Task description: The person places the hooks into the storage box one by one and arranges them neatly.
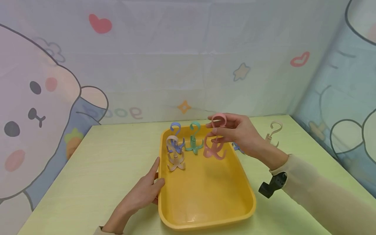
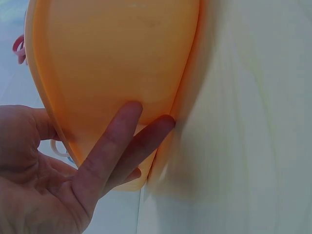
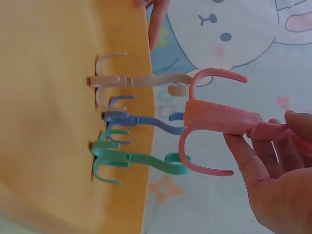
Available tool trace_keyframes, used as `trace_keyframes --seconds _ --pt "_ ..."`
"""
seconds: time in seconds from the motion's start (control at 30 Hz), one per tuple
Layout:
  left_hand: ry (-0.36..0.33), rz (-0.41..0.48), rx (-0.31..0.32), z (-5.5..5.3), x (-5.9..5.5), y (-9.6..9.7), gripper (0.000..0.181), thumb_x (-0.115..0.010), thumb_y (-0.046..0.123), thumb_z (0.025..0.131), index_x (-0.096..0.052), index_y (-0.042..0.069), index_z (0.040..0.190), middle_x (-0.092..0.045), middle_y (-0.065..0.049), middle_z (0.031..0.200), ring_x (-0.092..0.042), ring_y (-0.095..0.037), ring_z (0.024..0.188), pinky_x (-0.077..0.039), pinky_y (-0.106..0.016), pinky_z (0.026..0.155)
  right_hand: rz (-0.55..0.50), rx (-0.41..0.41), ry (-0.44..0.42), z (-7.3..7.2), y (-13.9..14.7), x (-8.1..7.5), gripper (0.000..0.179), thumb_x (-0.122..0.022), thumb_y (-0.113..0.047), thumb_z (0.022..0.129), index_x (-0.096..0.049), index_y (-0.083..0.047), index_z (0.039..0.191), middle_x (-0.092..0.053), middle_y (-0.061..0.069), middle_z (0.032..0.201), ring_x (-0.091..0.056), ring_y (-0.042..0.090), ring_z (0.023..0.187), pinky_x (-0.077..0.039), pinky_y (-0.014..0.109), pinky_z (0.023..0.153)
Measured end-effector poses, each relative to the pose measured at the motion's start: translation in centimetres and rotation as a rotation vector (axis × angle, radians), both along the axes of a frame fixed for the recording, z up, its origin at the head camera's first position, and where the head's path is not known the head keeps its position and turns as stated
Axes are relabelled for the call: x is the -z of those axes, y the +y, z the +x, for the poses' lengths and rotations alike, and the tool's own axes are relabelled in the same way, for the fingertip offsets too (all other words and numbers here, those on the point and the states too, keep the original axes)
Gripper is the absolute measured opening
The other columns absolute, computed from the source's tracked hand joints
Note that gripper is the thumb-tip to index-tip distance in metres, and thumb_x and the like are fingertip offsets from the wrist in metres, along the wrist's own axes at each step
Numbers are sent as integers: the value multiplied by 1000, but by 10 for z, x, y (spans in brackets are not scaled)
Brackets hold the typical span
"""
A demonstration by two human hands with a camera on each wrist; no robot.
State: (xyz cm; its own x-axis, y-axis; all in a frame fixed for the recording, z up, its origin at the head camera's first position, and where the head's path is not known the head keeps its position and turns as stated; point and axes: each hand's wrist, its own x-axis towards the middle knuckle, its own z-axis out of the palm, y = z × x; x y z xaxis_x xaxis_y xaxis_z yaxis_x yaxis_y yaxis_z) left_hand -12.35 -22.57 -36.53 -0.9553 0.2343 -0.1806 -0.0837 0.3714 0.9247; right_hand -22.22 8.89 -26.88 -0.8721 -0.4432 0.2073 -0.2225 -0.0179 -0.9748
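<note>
My right hand [image 1: 235, 132] holds a pink multi-prong hanging hook [image 1: 215, 148] by its curved upper end, over the far right part of the yellow tray [image 1: 205, 195]. Its prongs point down in the head view. Inside the tray, toward the far left, a beige hook [image 1: 176, 161], a blue hook [image 1: 176, 143] and a green hook [image 3: 109, 155] stand upright on their prongs. Along the tray's left side, my left hand [image 1: 145, 191] rests with extended fingers [image 2: 109, 146] against the outer wall and its thumb at the rim.
Right of the tray, another beige hook [image 1: 274, 132] stands on the light green table [image 1: 117, 156]. Another blue hook [image 1: 238, 148] lies by the tray's right rim, partly hidden by my right hand. A printed cloth [image 1: 164, 65] hangs behind the table.
</note>
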Motion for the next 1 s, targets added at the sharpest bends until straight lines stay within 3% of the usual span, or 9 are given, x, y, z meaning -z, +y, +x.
trace_keyframes --seconds 0.27,0.53,1.0 --pt "0 -1 0 0 0 0 81 -44 15 108 6 18 172 -46 -32 158 -74 -25 77 -65 -41 62 -30 -30 -14 1 -15 5 40 -71 3 96 -67 0 136 -80 1 109 -80 26 97 -67 42 82" --pt "7 -9 -4 1 -1 1 81 -44 15 108 5 18 172 -45 -32 159 -74 -24 77 -65 -41 62 -60 -50 -20 -1 -28 15 40 -72 6 94 -68 3 134 -81 0 106 -80 19 92 -67 40 82" --pt "11 4 9 2 -1 0 81 -44 14 108 7 17 171 -45 -34 158 -75 -25 78 -66 -41 63 -11 -55 -40 -6 -39 34 42 -73 0 96 -65 5 137 -81 -2 109 -79 21 97 -67 38 83"
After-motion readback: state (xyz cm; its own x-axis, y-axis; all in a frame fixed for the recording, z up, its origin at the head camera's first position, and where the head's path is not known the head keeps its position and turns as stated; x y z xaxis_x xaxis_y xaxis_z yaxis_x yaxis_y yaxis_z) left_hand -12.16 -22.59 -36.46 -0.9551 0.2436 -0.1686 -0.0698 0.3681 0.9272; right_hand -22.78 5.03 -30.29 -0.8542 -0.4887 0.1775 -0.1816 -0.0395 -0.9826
